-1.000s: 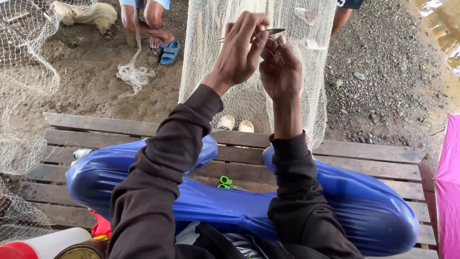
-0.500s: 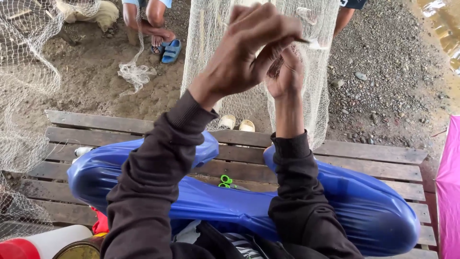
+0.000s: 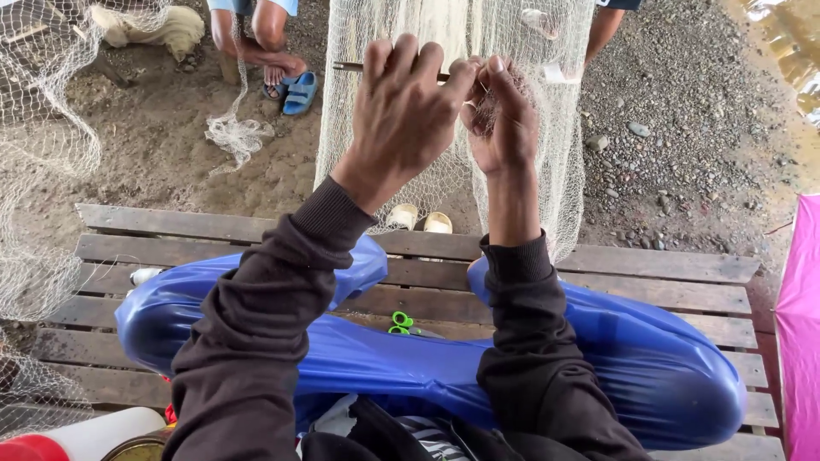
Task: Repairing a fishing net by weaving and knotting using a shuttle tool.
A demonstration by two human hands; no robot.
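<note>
Single head view, steeply downward, close above wooden platform (image 3: 649, 265); facing outward

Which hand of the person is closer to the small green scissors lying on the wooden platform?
Neither clearly. Both the left hand and the right hand are raised high at the fishing net, far above the green scissors, which lie on the wooden platform between the person's knees.

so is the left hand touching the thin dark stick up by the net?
Touching. The head view shows the left hand with its fingers curled over the thin dark stick, which pokes out beside them against the hanging net.
</note>
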